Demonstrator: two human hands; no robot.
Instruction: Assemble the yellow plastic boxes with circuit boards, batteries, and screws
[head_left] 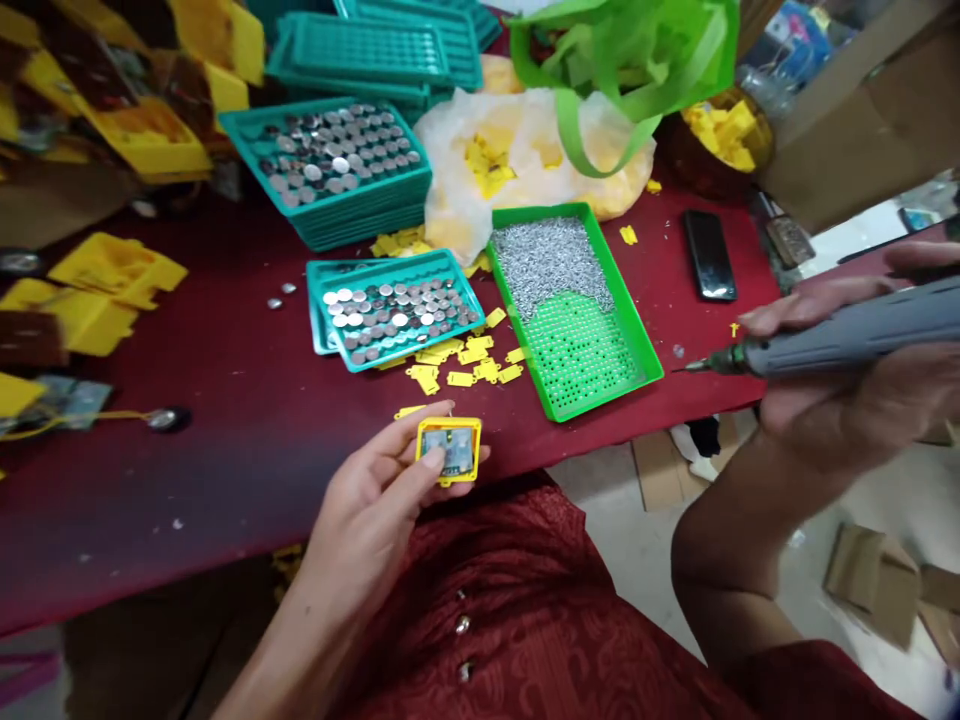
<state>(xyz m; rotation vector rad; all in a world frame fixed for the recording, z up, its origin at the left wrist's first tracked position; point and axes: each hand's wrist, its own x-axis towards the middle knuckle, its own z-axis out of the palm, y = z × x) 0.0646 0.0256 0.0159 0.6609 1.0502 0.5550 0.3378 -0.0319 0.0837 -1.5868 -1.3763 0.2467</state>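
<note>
My left hand (382,475) is closed around a small square yellow plastic case (469,470) in front of my body. Inside the case a circuit board faces up, and my thumb presses on it. On the right, my right hand (847,400) is wrapped around a grey electric screwdriver (847,335), its thin bit pointing left. Between the hands stands a green tray (649,375) with a heap of small metal screws (551,255) at its far end. Several small yellow plastic pieces (472,355) lie loose beyond the case.
Teal trays of round silver discs (307,300) stand at centre left, with a taller stack (300,235) behind. Yellow housings (112,280) fill the left side. A phone (709,255), a bowl of yellow parts (724,180) and a green bag (645,60) are at the right and back.
</note>
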